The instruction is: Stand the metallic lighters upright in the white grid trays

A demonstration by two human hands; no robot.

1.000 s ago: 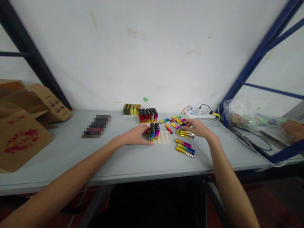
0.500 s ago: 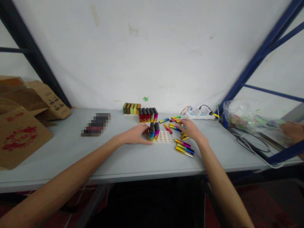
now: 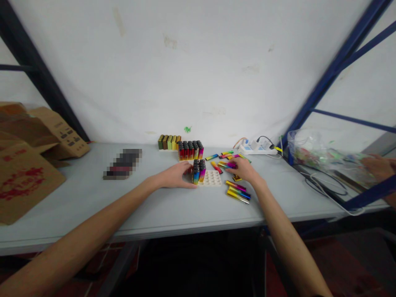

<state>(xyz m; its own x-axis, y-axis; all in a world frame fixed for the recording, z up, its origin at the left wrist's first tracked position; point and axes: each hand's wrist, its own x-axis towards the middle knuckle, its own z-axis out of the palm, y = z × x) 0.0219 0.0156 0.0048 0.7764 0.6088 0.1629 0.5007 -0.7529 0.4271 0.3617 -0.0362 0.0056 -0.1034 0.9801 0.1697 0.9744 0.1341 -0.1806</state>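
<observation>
A white holed tray [image 3: 213, 178] lies on the table, with several upright lighters [image 3: 198, 172] in its left part. My left hand [image 3: 176, 175] is curled round the tray's left end, thumb at the front corner and fingers behind the lighters. To the right, the fingertips of my right hand [image 3: 244, 168] are closed on a yellow-and-purple lighter [image 3: 227, 165]. Loose lighters lie beneath and around that hand, among them a yellow one [image 3: 237, 196] near the front and a red one [image 3: 216, 167] beside the tray.
Behind stand a full block of black-topped lighters [image 3: 191, 151] and a green-and-yellow group [image 3: 169, 142]. A cardboard box [image 3: 29, 181] and a pixelated dark object [image 3: 123, 164] are at left. At right are a power strip [image 3: 258, 147], cables, plastic bags [image 3: 306, 148] and another person's hand [image 3: 379, 167].
My right hand has closed on a lighter and drawn it slightly up from the loose ones. My left hand keeps its place at the tray. The view has shifted slightly.
</observation>
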